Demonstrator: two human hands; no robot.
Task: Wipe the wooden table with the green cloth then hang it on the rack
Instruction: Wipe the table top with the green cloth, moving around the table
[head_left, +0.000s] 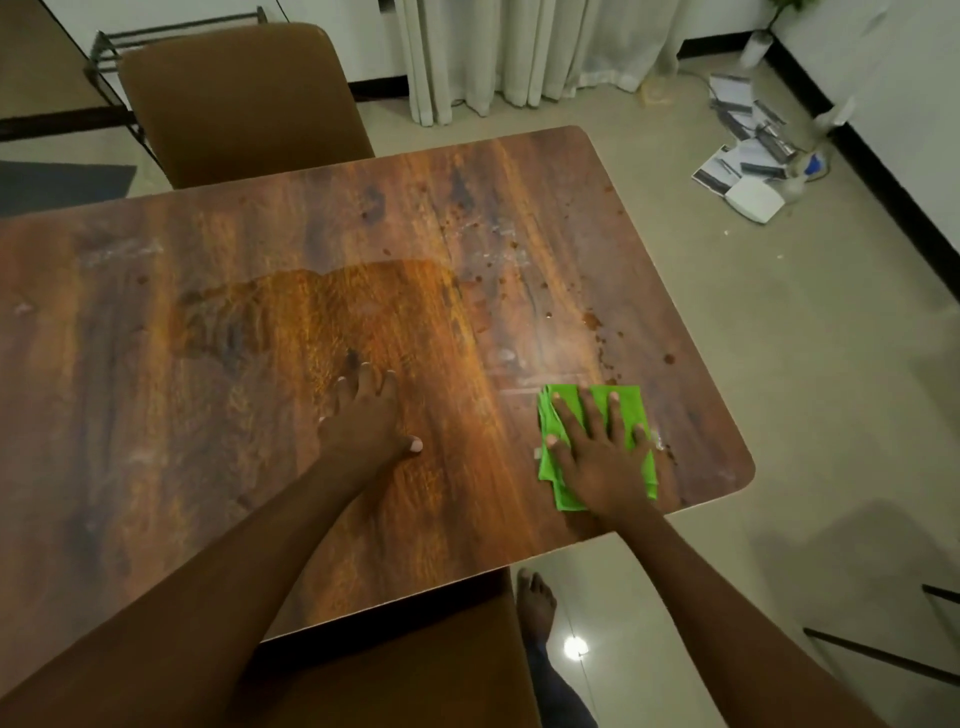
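The wooden table (218, 322) fills most of the view, with dark spots and whitish smears toward its right side and a shinier patch in the middle. A folded green cloth (563, 410) lies flat near the table's front right corner. My right hand (597, 452) presses down on the cloth with fingers spread. My left hand (366, 421) rests flat on bare wood to the left of the cloth, fingers apart and holding nothing. A dark metal rack (111, 47) stands on the floor at the far left, behind a chair.
A brown chair (239, 98) stands at the table's far side and another brown chair (395, 675) at the near edge below my arms. My bare foot (535, 603) is on the tiled floor. Papers and small items (753, 161) lie by the right wall. Curtains (519, 52) hang behind.
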